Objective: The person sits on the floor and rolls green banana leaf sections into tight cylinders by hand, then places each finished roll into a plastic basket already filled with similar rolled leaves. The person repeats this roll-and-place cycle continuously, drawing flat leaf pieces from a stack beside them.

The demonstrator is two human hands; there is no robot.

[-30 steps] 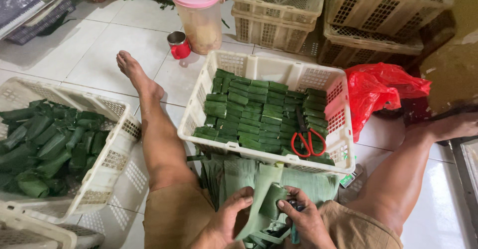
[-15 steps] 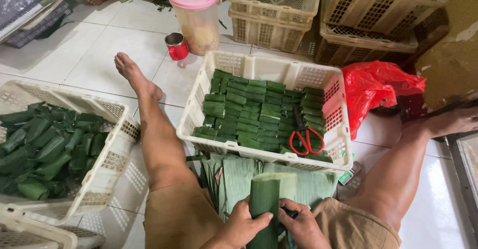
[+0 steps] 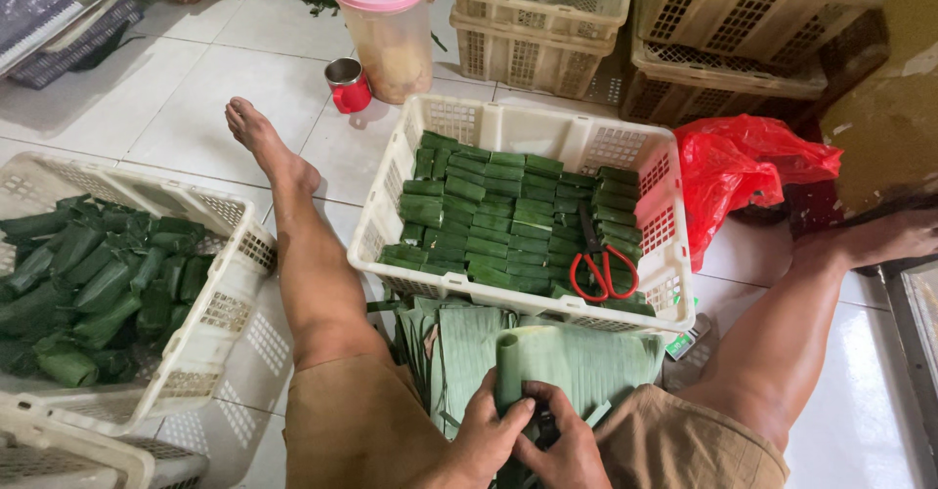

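At 6 o'clock in the head view, low between the seated person's knees, a rolled green banana-leaf tube [image 3: 510, 372] is held upright over a stack of flat banana leaves [image 3: 576, 357] laid on the floor. The left hand [image 3: 489, 435] is closed around the tube's lower part, thumb against the roll. The right hand [image 3: 562, 445] is curled in from the other side, fingers touching the tube's base; what lies under the fingers cannot be told.

At 12 o'clock from the hands, just beyond the leaf stack, a white slotted plastic crate [image 3: 430, 127] is seen on the floor, filled with rows of folded green leaf parcels [image 3: 489, 225]. Red-handled scissors [image 3: 601, 269] are laid on the parcels at the crate's right side. At 9 o'clock, a second white slotted crate [image 3: 225, 274] is loaded with loose rolled green leaves [image 3: 88, 284]. At 2 o'clock, a crumpled red plastic bag [image 3: 743, 171] is noted on the floor.

Floor: pale square tiles [image 3: 195, 98] with dark grout. At 11 o'clock, a small red metal mug [image 3: 347, 84] is set just beside a clear plastic jar with a pink lid [image 3: 391, 35]. Empty beige slotted crates [image 3: 537, 20] are stacked at 12 to 1 o'clock.
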